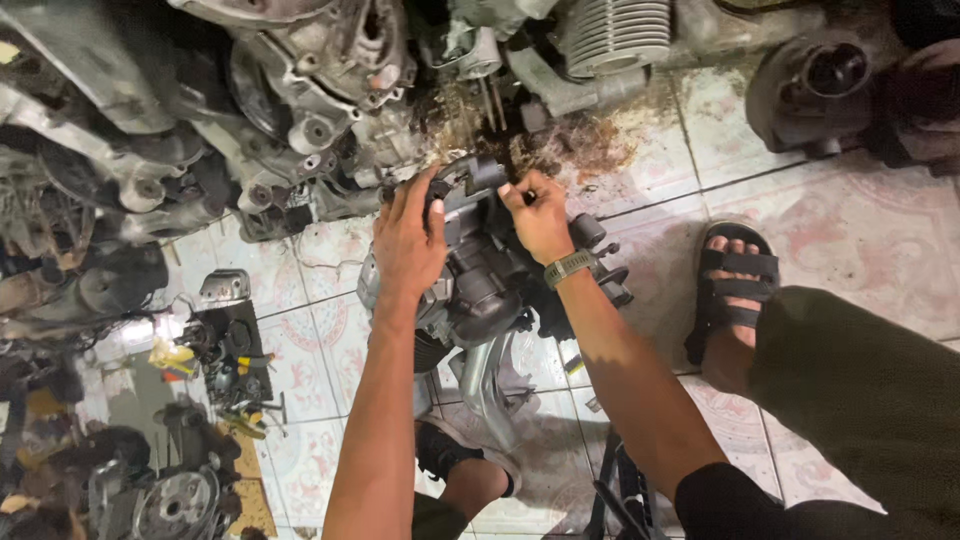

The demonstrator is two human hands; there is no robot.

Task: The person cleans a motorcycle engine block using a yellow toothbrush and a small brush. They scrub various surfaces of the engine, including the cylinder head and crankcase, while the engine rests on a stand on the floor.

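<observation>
A dark grey engine block (490, 290) stands on the tiled floor between my feet. My left hand (408, 240) lies flat on its upper left side, fingers spread over the casing. On the top right edge of the same block, my right hand (540, 215) is closed around a part; a watch band sits on that wrist. What the right fingers pinch is too small and dark to tell. My sandalled foot (735, 290) rests to the right.
More engine cases and cylinders (330, 90) are piled along the top and left. Oily dirt (590, 145) stains the tiles behind the block. Small parts and tools (225, 360) lie at lower left. A dark round housing (815, 85) sits at top right.
</observation>
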